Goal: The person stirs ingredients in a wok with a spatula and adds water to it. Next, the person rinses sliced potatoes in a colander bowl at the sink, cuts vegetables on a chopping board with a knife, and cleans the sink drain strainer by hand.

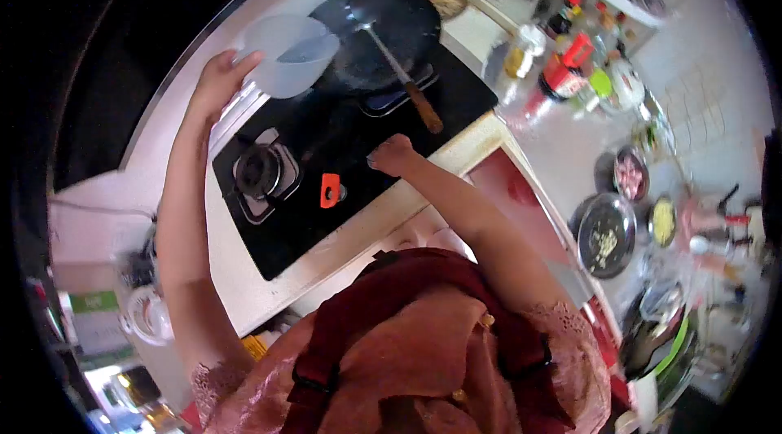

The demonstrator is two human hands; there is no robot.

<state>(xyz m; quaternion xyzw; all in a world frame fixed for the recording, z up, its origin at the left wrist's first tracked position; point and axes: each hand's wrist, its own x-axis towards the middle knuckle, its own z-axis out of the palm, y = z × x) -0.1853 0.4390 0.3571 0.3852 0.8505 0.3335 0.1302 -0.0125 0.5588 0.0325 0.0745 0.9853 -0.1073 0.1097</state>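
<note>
My left hand grips the rim of a translucent plastic bowl, which is tilted beside and partly over the left edge of a black wok. In the wok lies the metal head of a long cooking tool; its wooden handle sticks out over the front of the stove. My right hand is closed low at the front of the black glass stovetop, just left of that handle. Whatever its fingers hold is hidden beneath them.
A bare burner is at the left, with an orange piece near the front edge. Red-capped bottles crowd the right counter. Farther along are a metal plate with chopped pieces, a bowl of meat and a yellow-filled bowl.
</note>
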